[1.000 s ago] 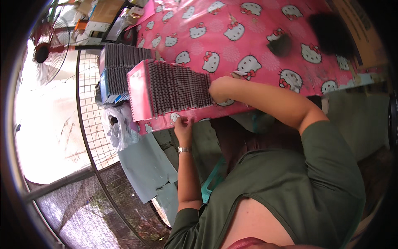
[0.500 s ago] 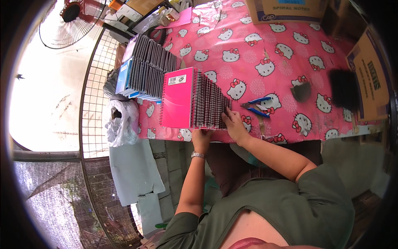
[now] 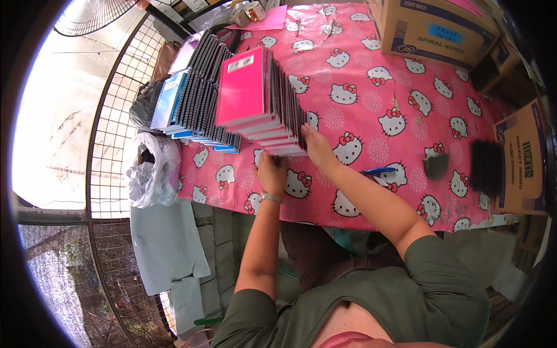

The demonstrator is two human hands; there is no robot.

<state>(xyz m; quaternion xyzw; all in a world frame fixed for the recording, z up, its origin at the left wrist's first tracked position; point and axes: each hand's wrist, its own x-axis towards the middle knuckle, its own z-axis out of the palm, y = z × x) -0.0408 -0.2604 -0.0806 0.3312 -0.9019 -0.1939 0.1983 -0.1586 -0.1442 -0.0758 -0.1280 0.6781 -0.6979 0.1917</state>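
A tall stack of spiral notebooks with a bright pink top cover (image 3: 245,87) is between my two hands, leaning slightly. My left hand (image 3: 271,174) is closed at the near lower edge of the stack, its fingers partly hidden beneath it. Against the stack's right side, near the bottom, my right hand (image 3: 316,149) grips it. To the left stands a second stack of spiral notebooks, with blue and lilac covers (image 3: 169,100), close beside the pink one.
Blue-handled pliers (image 3: 380,171) lie partly behind my right forearm. Further right are a dark grey piece (image 3: 436,166) and a black brush-like block (image 3: 486,168). Cardboard boxes (image 3: 441,32) stand at the back right and right edge (image 3: 520,156). A white plastic bag (image 3: 152,174) hangs at the table's left.
Both hands have moved the pink notebook stack away from the table's front edge, farther in and beside the blue stack. The view has shifted as well.
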